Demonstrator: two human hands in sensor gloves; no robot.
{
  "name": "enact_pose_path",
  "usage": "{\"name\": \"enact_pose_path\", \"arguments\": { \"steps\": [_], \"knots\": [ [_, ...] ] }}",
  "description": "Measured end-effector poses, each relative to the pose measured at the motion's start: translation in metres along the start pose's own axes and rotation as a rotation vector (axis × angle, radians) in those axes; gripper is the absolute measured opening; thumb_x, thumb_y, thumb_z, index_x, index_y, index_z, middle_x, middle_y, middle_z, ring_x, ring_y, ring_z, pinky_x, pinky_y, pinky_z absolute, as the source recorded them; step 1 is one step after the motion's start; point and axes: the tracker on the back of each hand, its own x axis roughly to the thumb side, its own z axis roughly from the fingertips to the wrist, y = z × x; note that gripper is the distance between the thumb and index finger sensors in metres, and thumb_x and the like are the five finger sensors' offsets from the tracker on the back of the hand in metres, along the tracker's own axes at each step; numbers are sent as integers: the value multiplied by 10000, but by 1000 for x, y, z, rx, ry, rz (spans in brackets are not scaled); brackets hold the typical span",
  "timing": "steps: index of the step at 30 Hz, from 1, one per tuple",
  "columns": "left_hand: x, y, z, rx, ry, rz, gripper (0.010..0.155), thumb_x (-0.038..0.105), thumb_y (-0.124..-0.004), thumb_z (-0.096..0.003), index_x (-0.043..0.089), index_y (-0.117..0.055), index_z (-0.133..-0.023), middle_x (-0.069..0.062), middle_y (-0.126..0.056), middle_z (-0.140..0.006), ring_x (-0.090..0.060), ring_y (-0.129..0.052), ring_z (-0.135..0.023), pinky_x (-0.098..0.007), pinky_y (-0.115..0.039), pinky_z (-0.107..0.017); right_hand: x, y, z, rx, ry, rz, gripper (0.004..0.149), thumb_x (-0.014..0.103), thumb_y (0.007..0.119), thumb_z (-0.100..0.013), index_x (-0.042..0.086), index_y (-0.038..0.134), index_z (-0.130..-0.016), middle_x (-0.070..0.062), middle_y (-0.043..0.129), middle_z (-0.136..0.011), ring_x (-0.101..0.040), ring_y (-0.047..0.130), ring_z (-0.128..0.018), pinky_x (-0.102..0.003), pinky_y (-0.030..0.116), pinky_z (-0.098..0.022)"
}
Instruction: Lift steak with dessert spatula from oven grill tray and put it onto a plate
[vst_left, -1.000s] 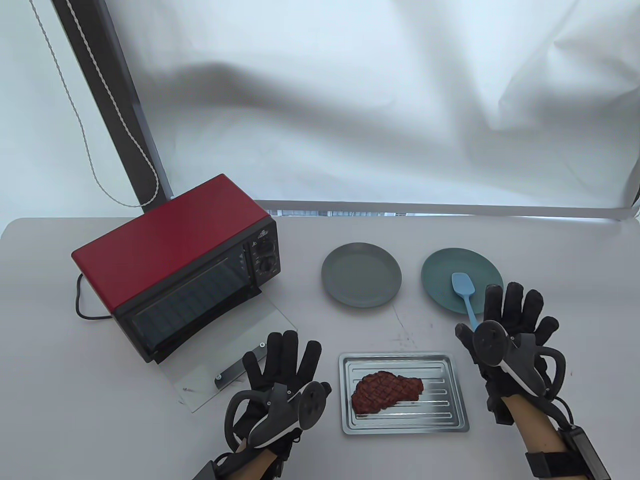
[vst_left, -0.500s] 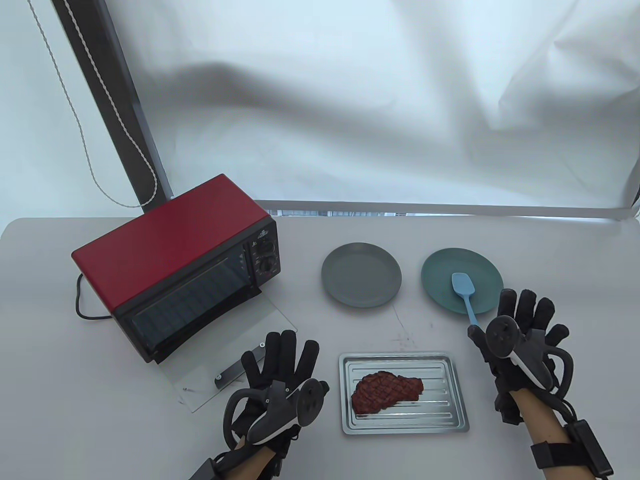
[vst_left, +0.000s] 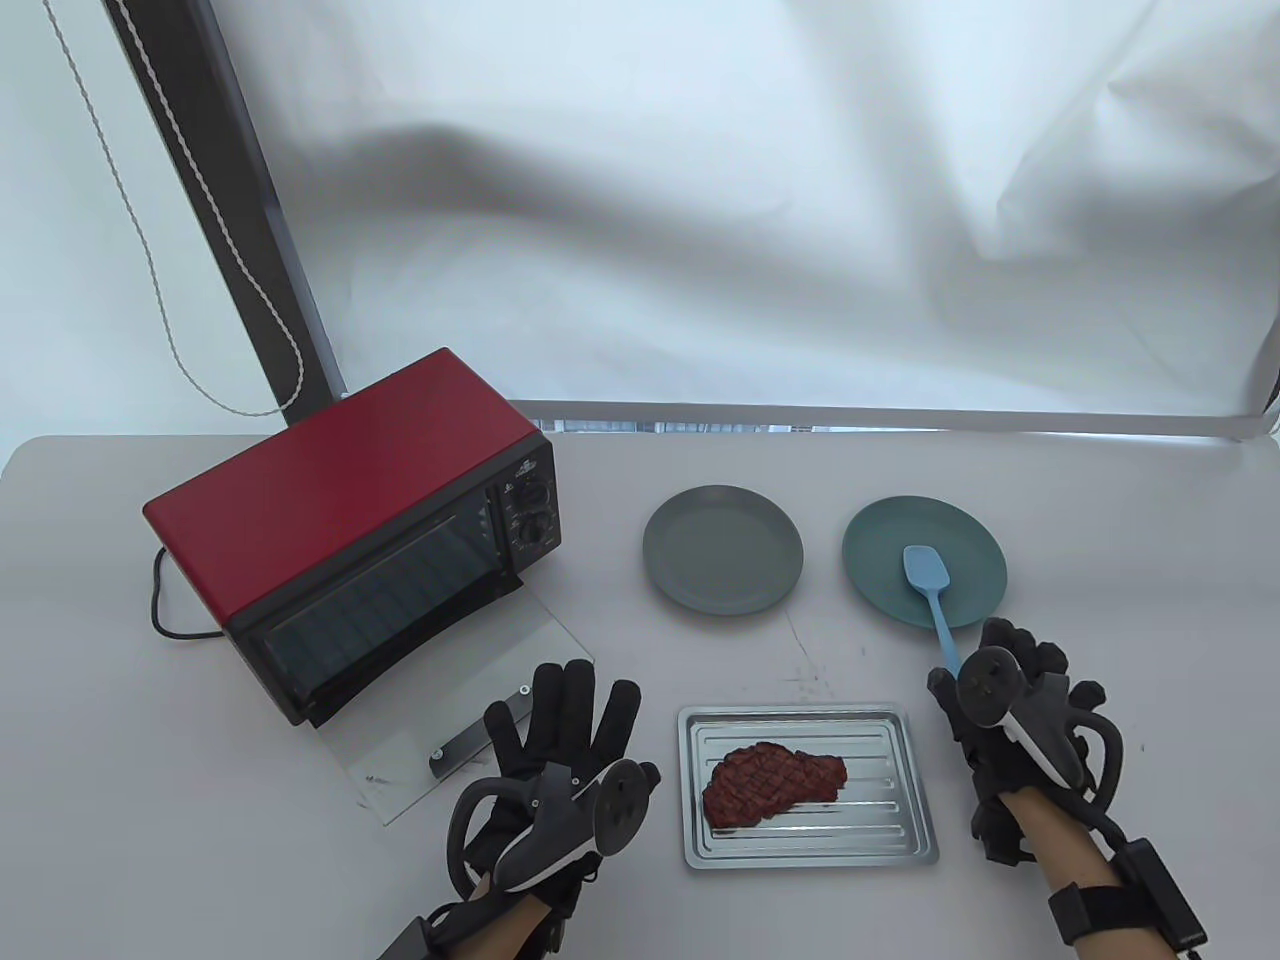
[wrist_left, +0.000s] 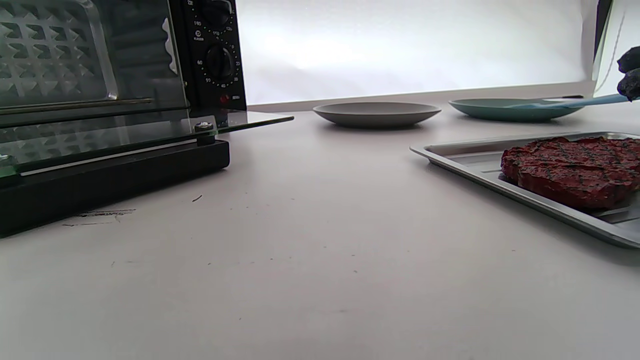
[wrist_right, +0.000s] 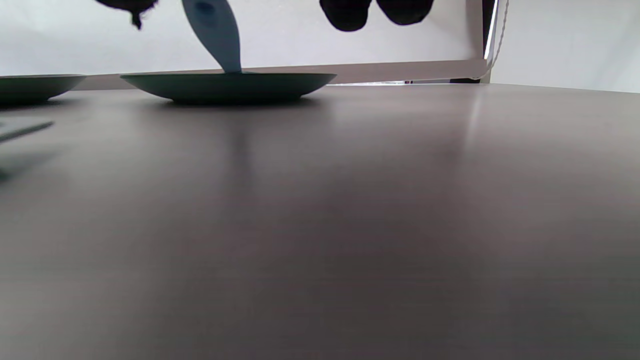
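A grilled steak (vst_left: 772, 782) lies on the steel oven grill tray (vst_left: 893, 806) at the table's front centre. The light blue dessert spatula (vst_left: 928, 580) rests with its blade on the teal plate (vst_left: 875, 555), its handle pointing toward me. My right hand (vst_left: 1000, 665) has its fingers curled round the handle's near end. In the right wrist view the spatula handle (wrist_right: 215, 30) runs up between the thumb and the fingertips (wrist_right: 350, 12), with gaps showing at the tips. My left hand (vst_left: 560, 735) lies flat and open on the table, left of the tray.
A grey plate (vst_left: 722, 548) sits left of the teal one. The red toaster oven (vst_left: 350, 500) stands at the left, its glass door (vst_left: 480, 690) folded down onto the table close to my left fingers. A white backdrop hangs behind the table.
My right hand drew back toward me and its straight fingers curled in round the spatula handle. The spatula, steak, tray and left hand stayed where they were.
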Motion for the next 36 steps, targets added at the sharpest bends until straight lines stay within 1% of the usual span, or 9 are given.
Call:
{"name": "enact_pose_path", "arguments": {
  "steps": [6,10,13,16,23,29,32,36],
  "knots": [
    [1,0,0,0,-5,-1,731,620,-400,-600,305,-60,-1165,-170,15,-1228,-440,-30,-1125,-776,-158,-694,-1,4,0,-17,16,4,734,587,565,-625,151,337,-1170,-214,558,-1206,-451,587,-1119,-757,401,-742],
    [1,0,0,4,-4,0,731,620,-399,-600,306,-55,-1163,-171,16,-1228,-441,-31,-1125,-776,-158,-694,-2,3,0,-15,30,-11,659,551,573,-634,171,423,-1150,-167,680,-1154,-399,695,-1078,-735,439,-748],
    [1,0,0,5,-4,-1,730,620,-399,-600,306,-56,-1163,-171,15,-1227,-442,-32,-1125,-775,-159,-695,-2,3,0,-44,31,-4,578,506,596,-637,186,521,-1113,-121,805,-1071,-340,809,-1011,-707,483,-754],
    [1,0,1,4,-4,-1,730,619,-400,-600,305,-57,-1164,-170,16,-1228,-441,-33,-1125,-775,-160,-694,0,2,1,-72,28,-4,552,485,628,-630,180,574,-1088,-92,865,-1017,-308,869,-965,-682,521,-756],
    [2,0,1,8,-5,-1,731,619,-400,-601,304,-57,-1164,-172,15,-1227,-443,-34,-1124,-775,-160,-694,1,-8,4,-135,16,-18,534,455,695,-607,175,623,-1057,-50,927,-940,-256,940,-889,-631,593,-748],
    [1,0,1,9,-6,-2,730,617,-401,-601,303,-58,-1164,-174,13,-1227,-444,-35,-1124,-776,-162,-693,4,-30,10,-236,-2,-87,505,424,746,-589,208,650,-1035,-24,941,-913,-227,962,-856,-602,629,-737],
    [2,0,1,12,-10,-4,729,617,-402,-601,303,-59,-1163,-174,13,-1227,-445,-36,-1124,-776,-163,-693,3,-41,14,-299,-3,-124,477,399,760,-587,234,662,-1024,-20,932,-920,-228,951,-864,-596,631,-736],
    [3,0,1,13,-11,-5,730,617,-401,-601,308,-44,-1158,-176,13,-1226,-445,-37,-1124,-776,-162,-694,0,-57,16,-355,2,-173,448,386,767,-586,253,682,-1005,-11,937,-909,-224,954,-853,-588,635,-735]
  ]
}}
